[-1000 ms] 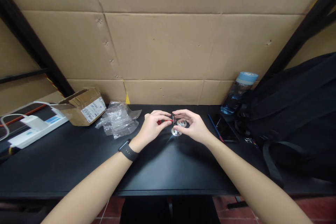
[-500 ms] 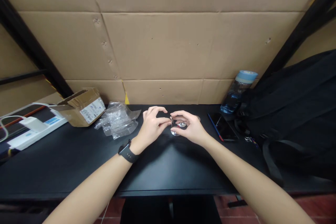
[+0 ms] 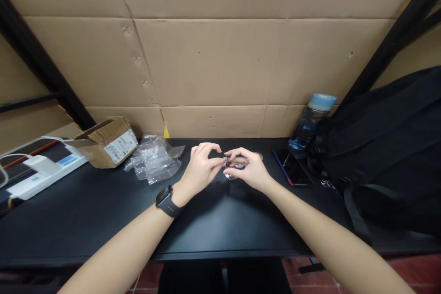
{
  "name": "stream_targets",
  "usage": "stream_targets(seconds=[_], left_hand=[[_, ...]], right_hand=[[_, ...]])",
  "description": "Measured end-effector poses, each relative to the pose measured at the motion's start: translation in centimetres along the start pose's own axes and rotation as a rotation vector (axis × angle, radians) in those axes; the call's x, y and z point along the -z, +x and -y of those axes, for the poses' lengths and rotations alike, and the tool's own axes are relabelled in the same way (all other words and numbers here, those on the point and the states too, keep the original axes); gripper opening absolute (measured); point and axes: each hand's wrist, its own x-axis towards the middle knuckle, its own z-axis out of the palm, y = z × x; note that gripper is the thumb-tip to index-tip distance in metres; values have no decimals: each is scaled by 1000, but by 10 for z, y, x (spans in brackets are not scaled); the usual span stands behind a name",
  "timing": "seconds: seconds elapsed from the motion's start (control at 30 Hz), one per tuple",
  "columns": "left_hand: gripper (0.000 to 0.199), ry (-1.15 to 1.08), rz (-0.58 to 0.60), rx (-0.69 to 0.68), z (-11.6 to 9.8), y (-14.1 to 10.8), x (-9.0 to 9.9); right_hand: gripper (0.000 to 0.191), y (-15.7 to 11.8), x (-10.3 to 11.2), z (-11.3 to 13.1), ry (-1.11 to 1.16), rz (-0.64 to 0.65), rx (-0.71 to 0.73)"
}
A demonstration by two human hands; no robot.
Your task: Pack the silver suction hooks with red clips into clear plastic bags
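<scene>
in the head view, the right hand point(image 3: 253, 170) pinches a thin piece point(image 3: 226, 161), seen nearly edge-on, between its thumb and fingers, over the black table point(image 3: 241, 225). the left hand point(image 3: 200, 165) brings its thumb right up to that piece, the index finger lifted and curled clear; whether it grips anything there cannot be told. a second ago a red strand showed at the left fingertips; now it is out of sight, and that index finger has come up off the work. this suggests that the right hand bears the piece while the left does the fine handling. a shiny round part point(image 3: 229, 176) sits just below the right thumb, another point(image 3: 239, 166) partly behind the fingers. clear plastic bags point(image 3: 155, 161) lie left of the hands, well apart.
</scene>
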Motion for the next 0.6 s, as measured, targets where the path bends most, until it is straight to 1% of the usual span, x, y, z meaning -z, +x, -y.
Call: stream_targets(seconds=[0.07,0.17,0.23,0.33,0.5,0.6], left_hand=[[18,-16,38,11,3,0,-1],[16,-34,100,29,6,0,-2],[15,-67,133,51,6,0,-3],[15,-126,175,82,4,0,-3],[14,-175,181,104,-1,1,-1],[13,-204,179,133,-3,1,1]], right_hand=[[42,0,0,-3,-9,14,19],[38,0,1,-5,-95,40,77],[35,0,3,-4,-167,55,112],[34,0,8,0,-204,80,126],[28,3,17,9,-316,126,176],[27,5,21,15,-340,150,212]])
